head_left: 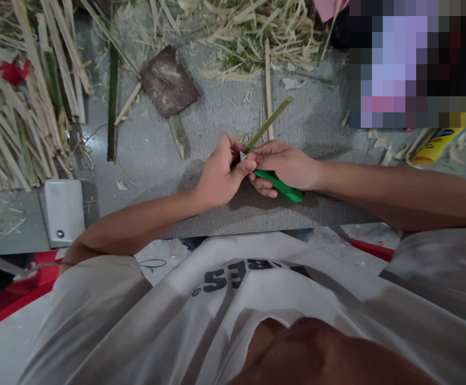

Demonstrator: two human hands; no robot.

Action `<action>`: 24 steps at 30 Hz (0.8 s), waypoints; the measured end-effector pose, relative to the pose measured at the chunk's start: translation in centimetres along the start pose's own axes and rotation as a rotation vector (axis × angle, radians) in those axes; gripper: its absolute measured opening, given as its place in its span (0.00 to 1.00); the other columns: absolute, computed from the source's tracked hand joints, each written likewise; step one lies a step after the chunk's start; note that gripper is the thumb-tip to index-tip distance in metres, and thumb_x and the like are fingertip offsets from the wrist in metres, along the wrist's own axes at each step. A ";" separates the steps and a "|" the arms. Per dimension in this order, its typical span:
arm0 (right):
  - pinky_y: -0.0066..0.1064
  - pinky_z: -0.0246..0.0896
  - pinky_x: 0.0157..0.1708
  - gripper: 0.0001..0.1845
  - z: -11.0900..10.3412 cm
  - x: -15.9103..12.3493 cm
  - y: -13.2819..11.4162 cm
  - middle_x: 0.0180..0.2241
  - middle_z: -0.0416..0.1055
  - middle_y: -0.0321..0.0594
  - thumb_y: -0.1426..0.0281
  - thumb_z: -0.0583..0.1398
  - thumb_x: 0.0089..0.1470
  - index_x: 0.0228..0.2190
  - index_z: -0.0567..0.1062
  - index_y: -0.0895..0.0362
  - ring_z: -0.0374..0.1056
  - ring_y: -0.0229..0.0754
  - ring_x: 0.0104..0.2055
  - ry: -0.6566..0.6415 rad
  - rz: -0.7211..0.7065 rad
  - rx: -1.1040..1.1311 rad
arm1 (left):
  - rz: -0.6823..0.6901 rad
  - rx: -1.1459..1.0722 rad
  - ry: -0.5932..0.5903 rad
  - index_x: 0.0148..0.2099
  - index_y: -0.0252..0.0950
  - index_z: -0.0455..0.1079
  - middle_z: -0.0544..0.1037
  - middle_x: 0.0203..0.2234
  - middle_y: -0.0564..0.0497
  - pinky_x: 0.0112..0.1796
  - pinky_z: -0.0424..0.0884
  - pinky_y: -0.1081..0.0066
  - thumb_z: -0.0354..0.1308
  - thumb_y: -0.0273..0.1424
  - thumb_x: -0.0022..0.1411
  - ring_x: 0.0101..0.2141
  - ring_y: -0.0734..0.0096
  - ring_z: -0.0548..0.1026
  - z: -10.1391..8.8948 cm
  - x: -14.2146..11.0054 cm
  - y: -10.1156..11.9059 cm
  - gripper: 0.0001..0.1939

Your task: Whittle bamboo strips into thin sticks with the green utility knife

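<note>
Over the grey table (152,182) near its front edge, my two hands meet. My right hand (287,166) is closed on a green-handled utility knife (283,186), its blade end pointing at the other hand. A thin bamboo strip (273,118) slants up and right from between the fingers. My left hand (224,171) pinches the strip's lower end, thumb close to the blade. Fingers hide where blade and strip meet. Just behind the hands, a pale stick (268,80) lies on the table.
Bamboo strips (16,133) are heaped at left, with shavings (252,37) piled at the back. A brown square sheet (169,83) and a dark green strip (113,101) lie left of centre. A white box-like device (65,208) sits front left, a yellow tube (437,147) at right.
</note>
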State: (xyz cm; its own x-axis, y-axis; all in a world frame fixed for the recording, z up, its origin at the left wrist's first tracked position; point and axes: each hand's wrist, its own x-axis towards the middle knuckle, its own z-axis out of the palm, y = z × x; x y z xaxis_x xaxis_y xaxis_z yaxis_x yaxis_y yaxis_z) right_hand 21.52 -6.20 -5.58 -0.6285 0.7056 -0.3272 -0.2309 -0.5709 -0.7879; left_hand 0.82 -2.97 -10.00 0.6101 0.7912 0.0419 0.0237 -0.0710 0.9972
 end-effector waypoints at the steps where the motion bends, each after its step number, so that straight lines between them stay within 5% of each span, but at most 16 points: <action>1: 0.28 0.61 0.17 0.29 0.1 0.0 0.1 0.17 0.63 0.32 0.48 0.72 0.71 0.29 0.74 0.57 0.63 0.37 0.16 0.010 -0.013 -0.007 | -0.003 0.012 0.007 0.49 0.44 0.61 0.75 0.26 0.58 0.31 0.66 0.64 0.63 0.67 0.70 0.27 0.68 0.78 0.0 0.0 -0.1 0.34; 16: 0.27 0.68 0.20 0.35 0.2 -0.1 1.7 0.21 0.63 0.31 0.39 0.72 0.67 0.32 0.70 0.56 0.64 0.35 0.20 0.144 -0.226 -0.059 | 0.196 0.262 0.111 0.43 0.45 0.60 0.68 0.25 0.58 0.25 0.60 0.63 0.60 0.68 0.71 0.24 0.71 0.66 -0.5 0.7 -1.2 0.32; 24: 0.28 0.64 0.17 0.32 -0.6 -0.1 0.2 0.18 0.62 0.31 0.43 0.71 0.70 0.31 0.73 0.57 0.64 0.36 0.17 -0.072 0.038 -0.010 | 0.163 0.134 -0.064 0.51 0.44 0.59 0.72 0.24 0.61 0.25 0.59 0.66 0.58 0.65 0.76 0.22 0.73 0.73 -0.3 0.0 -0.1 0.30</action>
State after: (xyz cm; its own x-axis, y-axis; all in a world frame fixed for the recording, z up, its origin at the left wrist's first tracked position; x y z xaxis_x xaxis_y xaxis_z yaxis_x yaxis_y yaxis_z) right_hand 22.04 -6.14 -6.02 -0.6883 0.6513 -0.3194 -0.1980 -0.5923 -0.7810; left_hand 0.58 -2.82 -10.09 0.6638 0.7224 0.1938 0.0230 -0.2787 0.9601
